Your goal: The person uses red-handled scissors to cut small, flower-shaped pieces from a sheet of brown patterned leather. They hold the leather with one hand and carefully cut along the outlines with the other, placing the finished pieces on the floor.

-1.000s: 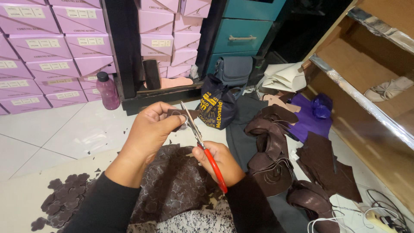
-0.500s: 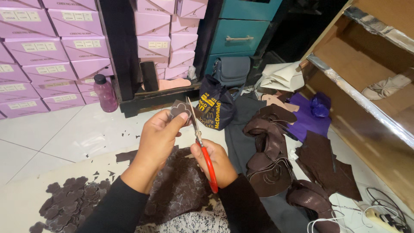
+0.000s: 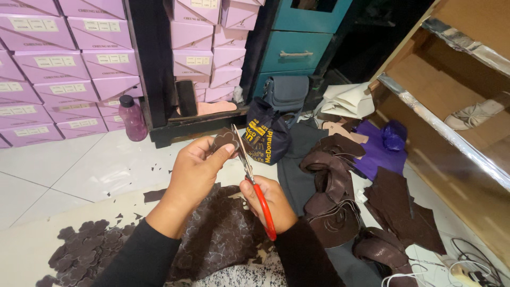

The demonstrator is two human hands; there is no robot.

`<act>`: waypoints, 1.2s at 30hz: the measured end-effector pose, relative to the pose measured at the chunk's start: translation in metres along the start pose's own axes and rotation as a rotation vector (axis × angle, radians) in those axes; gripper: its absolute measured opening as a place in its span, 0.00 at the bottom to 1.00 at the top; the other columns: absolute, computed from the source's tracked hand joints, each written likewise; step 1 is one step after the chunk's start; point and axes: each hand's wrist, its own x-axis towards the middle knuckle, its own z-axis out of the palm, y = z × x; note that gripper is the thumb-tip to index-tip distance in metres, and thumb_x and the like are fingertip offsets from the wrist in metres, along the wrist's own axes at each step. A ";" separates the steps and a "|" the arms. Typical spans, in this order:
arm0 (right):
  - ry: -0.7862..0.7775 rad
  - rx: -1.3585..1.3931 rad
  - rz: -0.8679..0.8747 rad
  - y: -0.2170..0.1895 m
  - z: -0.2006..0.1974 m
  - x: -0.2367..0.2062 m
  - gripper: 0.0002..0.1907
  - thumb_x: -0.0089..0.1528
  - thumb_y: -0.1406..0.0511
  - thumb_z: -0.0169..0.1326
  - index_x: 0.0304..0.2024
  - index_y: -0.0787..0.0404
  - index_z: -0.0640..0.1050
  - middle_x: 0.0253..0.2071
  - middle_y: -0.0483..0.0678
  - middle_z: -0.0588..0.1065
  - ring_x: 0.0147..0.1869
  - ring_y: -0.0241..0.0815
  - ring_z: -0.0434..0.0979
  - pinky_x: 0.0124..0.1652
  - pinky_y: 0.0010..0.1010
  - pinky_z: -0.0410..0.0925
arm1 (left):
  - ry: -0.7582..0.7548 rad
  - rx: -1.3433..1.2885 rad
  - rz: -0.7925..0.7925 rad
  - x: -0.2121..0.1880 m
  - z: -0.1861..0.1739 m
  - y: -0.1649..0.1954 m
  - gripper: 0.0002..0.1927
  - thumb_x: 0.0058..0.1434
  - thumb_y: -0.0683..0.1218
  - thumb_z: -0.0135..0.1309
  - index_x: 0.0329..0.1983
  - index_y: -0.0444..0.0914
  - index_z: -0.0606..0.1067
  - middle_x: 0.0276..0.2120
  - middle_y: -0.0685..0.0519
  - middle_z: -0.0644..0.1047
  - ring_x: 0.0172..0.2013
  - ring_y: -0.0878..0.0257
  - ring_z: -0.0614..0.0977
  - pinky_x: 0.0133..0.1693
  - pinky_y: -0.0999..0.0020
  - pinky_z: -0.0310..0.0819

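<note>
Scissor handles [image 3: 264, 210] hidden in right hand [image 3: 271, 199]

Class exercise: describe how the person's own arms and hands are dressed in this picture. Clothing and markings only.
Both arms wear long, plain black sleeves that end at the wrists. The left hand and right hand are bare: no gloves, and no rings, watch or markings show.

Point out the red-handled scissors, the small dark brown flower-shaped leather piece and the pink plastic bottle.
red-handled scissors [image 3: 264, 204]: head view, on the red handle.
dark brown flower-shaped leather piece [image 3: 226, 140]: head view, its middle.
pink plastic bottle [image 3: 132, 119]: head view, its body.
</note>
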 end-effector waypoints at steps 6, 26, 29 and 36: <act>-0.002 0.014 0.039 0.003 0.005 0.000 0.22 0.68 0.50 0.51 0.28 0.58 0.70 0.19 0.37 0.64 0.20 0.27 0.60 0.21 0.23 0.55 | 0.089 0.028 -0.039 -0.002 0.002 0.001 0.10 0.65 0.49 0.55 0.42 0.38 0.80 0.36 0.56 0.84 0.37 0.71 0.82 0.38 0.74 0.71; -0.021 0.043 0.000 0.005 0.007 -0.002 0.22 0.69 0.50 0.48 0.29 0.58 0.69 0.19 0.37 0.62 0.19 0.27 0.58 0.21 0.23 0.54 | -0.023 -0.094 0.074 0.005 0.003 0.001 0.11 0.67 0.42 0.54 0.48 0.31 0.78 0.41 0.51 0.83 0.40 0.66 0.84 0.46 0.70 0.79; -0.028 0.051 0.026 0.005 0.005 -0.001 0.22 0.70 0.50 0.48 0.29 0.58 0.69 0.18 0.37 0.62 0.19 0.28 0.58 0.20 0.23 0.53 | -0.008 -0.045 0.053 0.007 0.002 -0.001 0.11 0.67 0.43 0.54 0.47 0.31 0.79 0.39 0.51 0.84 0.39 0.67 0.84 0.44 0.71 0.78; -0.035 0.075 -0.001 0.006 0.008 0.004 0.22 0.70 0.50 0.47 0.29 0.59 0.69 0.18 0.39 0.63 0.18 0.30 0.59 0.20 0.24 0.54 | 0.019 -0.131 0.015 0.007 0.003 -0.004 0.10 0.66 0.46 0.56 0.42 0.33 0.79 0.38 0.52 0.84 0.38 0.69 0.83 0.42 0.73 0.75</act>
